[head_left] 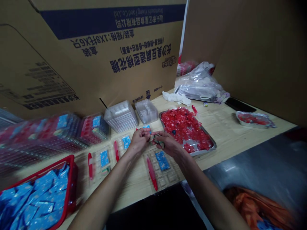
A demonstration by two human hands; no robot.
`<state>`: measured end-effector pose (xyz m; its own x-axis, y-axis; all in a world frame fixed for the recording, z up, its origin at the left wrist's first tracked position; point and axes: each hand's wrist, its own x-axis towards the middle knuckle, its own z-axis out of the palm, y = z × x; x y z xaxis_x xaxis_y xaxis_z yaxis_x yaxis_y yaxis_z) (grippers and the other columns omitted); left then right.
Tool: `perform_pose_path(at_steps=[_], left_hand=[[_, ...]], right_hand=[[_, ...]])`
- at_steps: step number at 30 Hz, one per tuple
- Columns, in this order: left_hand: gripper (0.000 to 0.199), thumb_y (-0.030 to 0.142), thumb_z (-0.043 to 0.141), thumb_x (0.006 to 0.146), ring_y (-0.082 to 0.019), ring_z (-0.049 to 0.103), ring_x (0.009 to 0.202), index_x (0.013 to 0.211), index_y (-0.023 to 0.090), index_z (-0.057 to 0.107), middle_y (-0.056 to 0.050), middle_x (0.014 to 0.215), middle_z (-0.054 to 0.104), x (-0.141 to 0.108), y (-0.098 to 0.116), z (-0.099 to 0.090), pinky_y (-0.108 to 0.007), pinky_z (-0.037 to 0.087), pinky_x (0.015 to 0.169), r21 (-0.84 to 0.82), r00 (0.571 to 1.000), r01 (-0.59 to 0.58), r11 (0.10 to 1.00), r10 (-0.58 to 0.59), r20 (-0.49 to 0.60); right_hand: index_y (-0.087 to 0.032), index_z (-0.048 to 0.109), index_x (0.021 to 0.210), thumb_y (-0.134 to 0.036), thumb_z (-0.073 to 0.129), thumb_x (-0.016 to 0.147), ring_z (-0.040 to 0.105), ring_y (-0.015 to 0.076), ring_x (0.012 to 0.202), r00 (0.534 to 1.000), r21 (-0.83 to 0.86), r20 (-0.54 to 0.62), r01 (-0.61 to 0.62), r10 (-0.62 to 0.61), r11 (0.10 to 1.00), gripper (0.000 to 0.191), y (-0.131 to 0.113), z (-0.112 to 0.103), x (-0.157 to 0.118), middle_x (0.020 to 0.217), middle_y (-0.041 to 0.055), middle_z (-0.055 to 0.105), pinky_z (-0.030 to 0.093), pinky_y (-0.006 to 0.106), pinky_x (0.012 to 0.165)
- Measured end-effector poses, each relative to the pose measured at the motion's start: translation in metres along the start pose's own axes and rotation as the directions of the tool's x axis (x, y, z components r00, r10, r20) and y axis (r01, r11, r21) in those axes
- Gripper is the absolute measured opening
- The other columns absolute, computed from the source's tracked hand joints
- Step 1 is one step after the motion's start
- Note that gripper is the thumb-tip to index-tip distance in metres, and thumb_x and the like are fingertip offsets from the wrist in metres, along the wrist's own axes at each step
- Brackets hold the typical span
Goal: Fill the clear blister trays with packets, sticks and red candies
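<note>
Amid moulded clear-plastic trays (172, 177), right fingers (163, 136) grip small green packets (160, 144); left fingers (143, 133) bunched alongside; hold unclear.

The light is dim and cool, sinking to near black at the upper right. Blur smears the stacked packs (48, 132) at left; faint glare marks the grey surface (230, 168); carton lettering (141, 60) reads clearer.

A pale table (227, 140) bears a metal tray (203, 150), a red basket (74, 180) and clear plastic trays (171, 175).
</note>
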<state>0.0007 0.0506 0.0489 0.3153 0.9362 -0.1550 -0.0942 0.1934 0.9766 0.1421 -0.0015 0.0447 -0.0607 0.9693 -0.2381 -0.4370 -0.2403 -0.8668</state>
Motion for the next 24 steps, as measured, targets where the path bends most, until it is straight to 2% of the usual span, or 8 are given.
perform_pose_path(at_steps=[3,7,11,14,16,18,22,24], left_hand=[[0.036,0.018,0.078,0.061,-0.01,0.057,0.056,0.095,0.01,0.067,0.001,0.066,0.065,-0.003,0.0,0.0,-0.022,0.044,0.058,-0.044,0.999,0.04,0.998,-0.039,0.029],[0.045,0.02,0.085,0.054,-0.011,0.061,0.064,0.095,0.009,0.071,-0.003,0.074,0.07,-0.011,0.001,0.001,-0.022,0.044,0.064,-0.069,0.995,0.063,0.996,-0.058,0.076],[0.042,0.018,0.086,0.05,-0.011,0.059,0.062,0.089,0.011,0.072,0.0,0.068,0.067,-0.011,0.0,0.0,-0.022,0.043,0.063,-0.109,0.996,-0.013,0.994,0.003,-0.089],[0.036,0.019,0.083,0.054,-0.009,0.057,0.06,0.088,0.012,0.072,0.001,0.067,0.065,-0.008,-0.003,0.002,-0.021,0.042,0.062,-0.121,0.975,-0.107,0.987,0.081,-0.205],[0.033,0.019,0.082,0.058,-0.008,0.055,0.057,0.089,0.011,0.073,0.002,0.063,0.063,-0.007,-0.003,0.002,-0.02,0.041,0.059,-0.118,0.975,-0.127,0.985,0.101,-0.2],[0.032,0.019,0.081,0.06,-0.008,0.053,0.054,0.089,0.011,0.072,0.003,0.06,0.061,-0.005,0.0,0.001,-0.02,0.04,0.057,-0.154,0.977,-0.113,0.981,0.082,-0.197],[0.028,0.014,0.079,0.06,-0.008,0.058,0.055,0.086,0.012,0.07,0.003,0.062,0.063,-0.003,0.015,-0.01,-0.02,0.046,0.062,-0.317,0.931,-0.148,0.937,0.023,-0.365],[0.03,0.013,0.081,0.056,-0.009,0.06,0.058,0.085,0.011,0.071,0.001,0.065,0.066,-0.004,0.022,-0.015,-0.021,0.048,0.065,-0.313,0.943,-0.125,0.941,0.015,-0.332]], right_hand=[[-0.017,0.062,0.085,-0.024,0.073,0.055,0.049,0.0087,0.053,0.999,-0.049,0.005,0.049,-0.049,0.998,0.033,0.001,0.003,0.002,0.063,-0.0024,0.061,0.029,0.018,0.044],[-0.019,0.058,0.079,-0.025,0.069,0.052,0.04,0.007,0.046,0.99,-0.062,-0.082,0.108,-0.113,0.992,0.03,0.003,0.008,0.008,0.055,-0.0072,0.052,0.025,0.02,0.041],[-0.019,0.056,0.079,-0.03,0.069,0.053,0.043,0.0079,0.047,0.985,-0.042,-0.141,0.092,-0.097,0.995,0.032,0.002,0.013,0.012,0.058,-0.006,0.053,0.025,0.02,0.041],[-0.018,0.054,0.075,-0.038,0.072,0.058,0.046,0.0083,0.051,0.996,-0.093,-0.086,0.032,-0.04,0.995,0.031,0.001,0.016,0.01,0.06,-0.0041,0.053,0.025,0.019,0.041],[-0.019,0.052,0.072,-0.039,0.073,0.059,0.042,0.0068,0.049,0.999,-0.143,-0.039,0.016,-0.022,0.99,0.032,0.001,0.017,0.007,0.059,-0.0053,0.05,0.023,0.019,0.04],[-0.02,0.049,0.071,-0.036,0.073,0.058,0.036,0.0057,0.045,0.999,-0.162,-0.013,0.039,-0.041,0.986,0.032,0.001,0.017,0.004,0.054,-0.0078,0.046,0.02,0.019,0.039],[-0.021,0.05,0.075,-0.03,0.068,0.055,0.032,0.0064,0.042,0.999,-0.2,0.015,0.037,-0.034,0.979,0.028,-0.002,0.014,-0.003,0.047,-0.0104,0.042,0.018,0.019,0.038],[-0.021,0.05,0.075,-0.031,0.066,0.055,0.032,0.0067,0.042,0.999,-0.244,-0.014,0.029,-0.034,0.969,0.027,-0.005,0.012,-0.004,0.047,-0.0098,0.043,0.019,0.019,0.038]])
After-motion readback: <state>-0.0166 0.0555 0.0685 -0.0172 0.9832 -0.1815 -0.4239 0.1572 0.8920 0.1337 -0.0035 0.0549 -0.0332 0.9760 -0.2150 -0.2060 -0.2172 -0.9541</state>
